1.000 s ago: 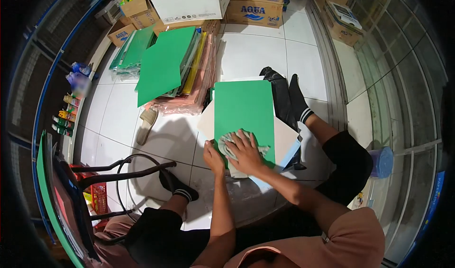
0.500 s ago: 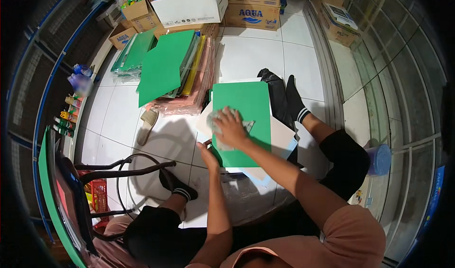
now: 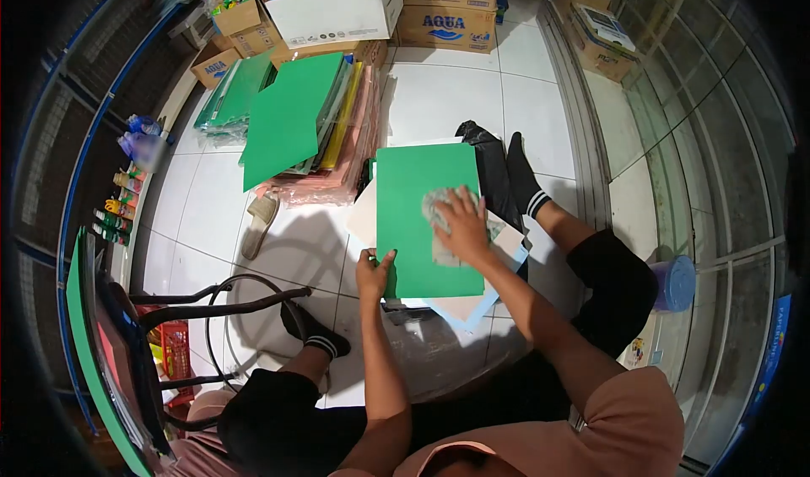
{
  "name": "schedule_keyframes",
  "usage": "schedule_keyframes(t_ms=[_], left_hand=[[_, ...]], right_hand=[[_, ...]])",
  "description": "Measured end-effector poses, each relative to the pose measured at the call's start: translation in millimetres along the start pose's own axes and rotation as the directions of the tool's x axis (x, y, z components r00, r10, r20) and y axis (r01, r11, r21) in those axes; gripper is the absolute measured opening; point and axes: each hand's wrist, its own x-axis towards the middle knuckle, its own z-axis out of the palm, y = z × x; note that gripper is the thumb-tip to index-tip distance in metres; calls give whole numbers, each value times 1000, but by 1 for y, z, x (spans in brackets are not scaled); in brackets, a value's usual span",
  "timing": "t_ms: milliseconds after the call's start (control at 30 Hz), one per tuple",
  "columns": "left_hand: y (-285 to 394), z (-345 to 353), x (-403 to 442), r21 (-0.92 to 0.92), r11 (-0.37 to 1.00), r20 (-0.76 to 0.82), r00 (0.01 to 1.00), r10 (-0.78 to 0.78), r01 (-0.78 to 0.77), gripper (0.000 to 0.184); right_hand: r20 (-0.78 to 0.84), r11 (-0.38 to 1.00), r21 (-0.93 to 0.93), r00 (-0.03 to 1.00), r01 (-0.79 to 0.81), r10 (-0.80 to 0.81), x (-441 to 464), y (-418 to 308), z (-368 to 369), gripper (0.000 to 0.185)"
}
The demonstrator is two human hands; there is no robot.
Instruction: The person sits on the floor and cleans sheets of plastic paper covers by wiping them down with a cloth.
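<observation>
A green sheet of card (image 3: pixel 413 181) lies in front of me on top of a pile of pale sheets. My right hand (image 3: pixel 464 228) presses a crumpled grey-green cloth (image 3: pixel 436 207) against the right part of its face, fingers bent over the cloth. At the lower left edge of the card, my left hand (image 3: pixel 374 273) pinches it, thumb on top. Pink and light blue sheets (image 3: pixel 462 315) stick out from underneath at angles. Black plastic (image 3: pixel 494 160) shows behind the pile on the right.
Stacks of green, yellow and pink card (image 3: pixel 291 114) lie ahead on the left, near a sandal (image 3: pixel 260 224). AQUA boxes (image 3: pixel 447 29) stand at the back. A dark chair (image 3: pixel 152 317) is at my left, a blue-lidded tub (image 3: pixel 675 283) at my right.
My right hand and the cloth have slid rightward across the green card. My left hand has moved slightly up and its thumb now rests over the card's left edge.
</observation>
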Motion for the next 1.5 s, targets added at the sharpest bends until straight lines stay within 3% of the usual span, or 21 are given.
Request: schedule_keyframes(t_ms=[133, 200, 267, 333, 467, 600, 800, 933, 967, 1033, 1100, 1200, 1267, 1300, 1433, 1467, 1500], left_hand=[[1, -2, 2, 11, 998, 0, 998, 64, -64, 36], [8, -4, 1, 252, 967, -43, 998, 50, -38, 35], [16, -9, -1, 476, 879, -98, 994, 44, 8, 35], [18, -14, -5, 500, 866, -132, 988, 74, 2, 34], [17, -16, -12, 562, 827, -207, 963, 171, -26, 33], [18, -11, -16, 569, 811, -251, 911, 329, -136, 30], [25, -10, -20, 625, 758, -233, 882, 410, -187, 29], [46, -10, -18, 819, 457, -151, 637, 756, -347, 26], [54, -13, -20, 826, 451, -151, 637, 756, -339, 26], [77, -20, -27, 598, 740, -297, 773, 561, -308, 26], [102, -27, -36, 294, 932, -355, 881, 312, -212, 26], [135, -53, -43, 255, 942, -448, 836, 316, -220, 24], [157, -63, -52, 322, 846, -435, 728, 530, -424, 29], [164, -61, -56, 323, 849, -442, 727, 526, -418, 29], [180, -30, -77, 379, 718, -187, 711, 678, -584, 39], [177, -18, -85, 333, 803, -180, 802, 569, -495, 44], [171, -9, -87, 451, 751, -135, 794, 592, -483, 38]], right_hand=[[-95, 989, -47, 986, -142, 137, 31, 0, 10, 42], [-101, 986, -58, 984, -155, 148, 34, -13, 15, 42], [-64, 1000, -10, 998, 12, -13, 22, -28, 19, 43], [-22, 989, 21, 989, 146, -145, 2, -44, 11, 43], [13, 970, 107, 976, 216, -219, -24, -48, -2, 43], [4, 965, 157, 977, 209, -212, -33, -35, -10, 43], [-28, 964, 153, 976, 216, -214, -36, -26, -13, 43], [-30, 975, 159, 988, 154, -151, -36, -24, -16, 42], [-31, 973, 171, 987, 158, -155, -35, -23, -16, 42], [-56, 977, 175, 992, 122, -114, -32, -14, -10, 43], [-78, 981, 175, 995, 81, -68, -30, -4, -7, 44], [-111, 959, 283, 994, 13, 19, -26, 10, -12, 44], [-131, 922, 384, 987, -39, 97, -21, 18, -16, 45], [-128, 922, 386, 988, -33, 89, -19, 21, -18, 45], [-257, 756, 648, 909, -89, 327, -3, 32, -39, 36], [-335, 746, 665, 876, -41, 347, 3, 35, -47, 35], [-408, 735, 678, 836, 9, 366, 8, 38, -57, 33]])
